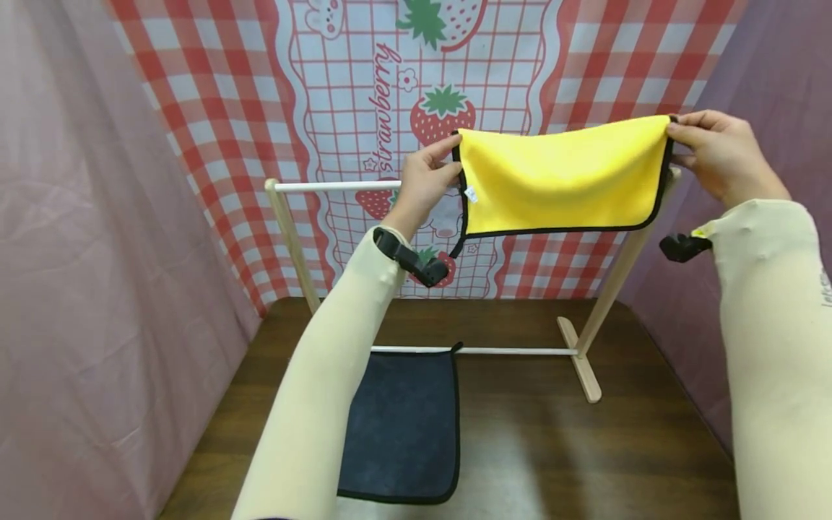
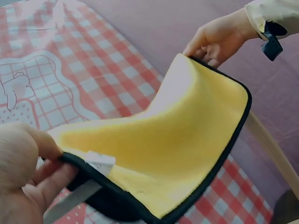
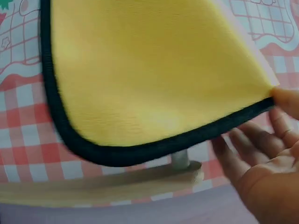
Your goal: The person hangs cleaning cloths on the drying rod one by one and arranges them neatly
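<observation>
Cloth (image 1: 562, 184), yellow with black edging, hangs upper right in the head view, pinched by my left hand (image 1: 421, 179) and right hand (image 1: 731, 157). If either pinch slips, that side could drop and fold (the middle sags). I count two cloths, one dark (image 1: 404, 426), one rack (image 1: 614, 292), two rails (image 1: 331, 186).

A red-checked strawberry backdrop (image 1: 351, 108) rises behind brown wood (image 1: 520, 433) — mauve drapes (image 1: 110, 253) either side.
</observation>
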Available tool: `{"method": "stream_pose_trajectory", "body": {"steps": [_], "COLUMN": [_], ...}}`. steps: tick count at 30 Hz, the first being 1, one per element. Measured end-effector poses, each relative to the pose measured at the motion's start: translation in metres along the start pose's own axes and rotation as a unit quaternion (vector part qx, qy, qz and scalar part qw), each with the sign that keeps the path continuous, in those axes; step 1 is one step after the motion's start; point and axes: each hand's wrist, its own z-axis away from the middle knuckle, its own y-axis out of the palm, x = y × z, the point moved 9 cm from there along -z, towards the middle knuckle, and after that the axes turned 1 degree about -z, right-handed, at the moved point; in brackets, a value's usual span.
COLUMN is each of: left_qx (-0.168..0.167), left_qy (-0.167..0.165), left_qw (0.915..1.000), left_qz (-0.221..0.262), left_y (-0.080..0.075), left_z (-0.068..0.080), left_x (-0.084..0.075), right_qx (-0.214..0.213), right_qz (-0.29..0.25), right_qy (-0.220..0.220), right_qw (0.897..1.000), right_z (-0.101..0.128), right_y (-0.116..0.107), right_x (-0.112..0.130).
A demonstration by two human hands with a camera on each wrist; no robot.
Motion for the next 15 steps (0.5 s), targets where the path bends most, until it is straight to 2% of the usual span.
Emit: {"method": "stream_pose_trajectory", "body": {"steps": [3,5,12,15], "left_qx": [0.009,0.013,0.016,0.013], "left_qy": [-0.037,-0.049,-0.037,-0.032], "left_qw": [0.9992,0.9987,0.9991,0.9993], "left_qz": [-0.007,-0.005,0.01,0.016], "left_y": [0.003,0.005,0.008,0.009], "left_z": [0.003,0.005,0.01,0.013], "left_x": [0.011,0.016,0.019,0.021], "right_qx": [-0.008,-0.009,-0.029,-0.044], "right_qz": [0.125,0.169,0.216,0.246], "right_qy": [0.035,0.047,0.06,0.058], "right_qw": [0.992,0.984,0.974,0.967], "right_z": [0.002,0.002,0.005,0.008], "right_y": [-0.008,-0.011,-0.021,-0.024], "right_x": [-0.01,-0.013,-0.016,-0.017]}}
